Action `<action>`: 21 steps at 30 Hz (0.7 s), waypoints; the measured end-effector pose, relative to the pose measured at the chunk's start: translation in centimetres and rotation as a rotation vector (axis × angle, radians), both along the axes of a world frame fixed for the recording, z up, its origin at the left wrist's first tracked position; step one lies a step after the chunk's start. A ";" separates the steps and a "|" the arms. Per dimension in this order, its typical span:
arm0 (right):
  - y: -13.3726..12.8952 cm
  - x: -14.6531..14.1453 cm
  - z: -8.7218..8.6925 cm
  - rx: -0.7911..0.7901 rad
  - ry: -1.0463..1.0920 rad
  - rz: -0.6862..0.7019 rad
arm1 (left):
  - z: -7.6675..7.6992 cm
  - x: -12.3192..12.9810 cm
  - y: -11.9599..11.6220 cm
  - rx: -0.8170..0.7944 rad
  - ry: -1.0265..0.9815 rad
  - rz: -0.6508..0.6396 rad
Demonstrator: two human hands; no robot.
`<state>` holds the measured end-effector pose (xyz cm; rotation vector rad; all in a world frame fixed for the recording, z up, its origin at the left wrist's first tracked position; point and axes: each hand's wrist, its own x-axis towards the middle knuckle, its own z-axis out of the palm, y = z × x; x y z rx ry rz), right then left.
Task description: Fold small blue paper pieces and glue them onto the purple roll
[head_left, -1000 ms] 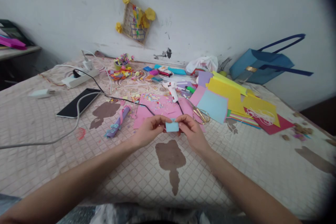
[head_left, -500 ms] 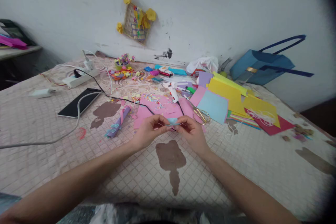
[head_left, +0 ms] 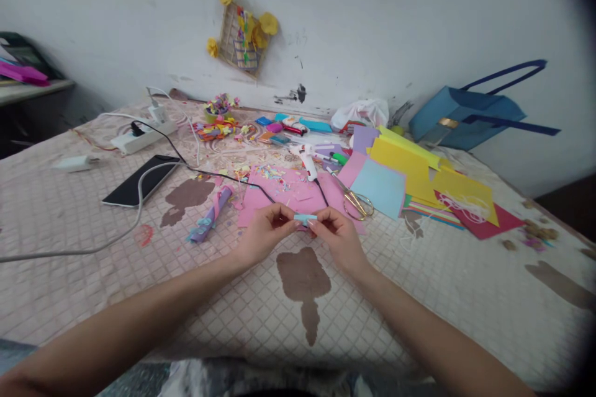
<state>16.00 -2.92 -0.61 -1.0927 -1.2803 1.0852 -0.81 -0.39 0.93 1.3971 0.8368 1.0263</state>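
A small light-blue strip of paper [head_left: 305, 219] is pinched between my two hands, just above the table's middle. My left hand [head_left: 267, 231] is closed on its left end, thumb below and fingers above. On the right end, my right hand [head_left: 341, 237] grips it the same way. Behind them lies a pink sheet [head_left: 298, 193] strewn with paper scraps. A white glue gun [head_left: 308, 164] and gold-handled scissors [head_left: 356, 203] rest beyond my right hand. To the left is a rolled purple paper tube [head_left: 212, 216] with blue trim.
A black phone-like slab [head_left: 139, 182], a white power strip [head_left: 143, 138] and cables spread across the left. Yellow sheets [head_left: 404, 164], a light-blue sheet [head_left: 379, 187] and a red sheet [head_left: 500, 221] lie right. A blue bag [head_left: 465, 118] stands at the back right.
The blue paper looked wider and more open half a second ago; now it shows as a narrow, flat strip. Both hands have stayed in nearly the same place.
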 end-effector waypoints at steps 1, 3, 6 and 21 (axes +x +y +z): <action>0.0 0.0 -0.1 -0.004 0.007 0.003 | 0.0 0.0 0.0 -0.006 -0.005 0.003; -0.1 -0.1 -0.1 -0.014 0.018 0.008 | -0.1 0.1 0.0 -0.031 -0.017 0.006; -0.2 -0.3 0.0 -0.034 0.025 -0.003 | -0.1 0.1 0.1 -0.084 -0.041 0.014; -0.3 -0.6 0.3 -0.019 0.080 0.056 | -0.3 0.1 0.3 -0.122 -0.125 0.014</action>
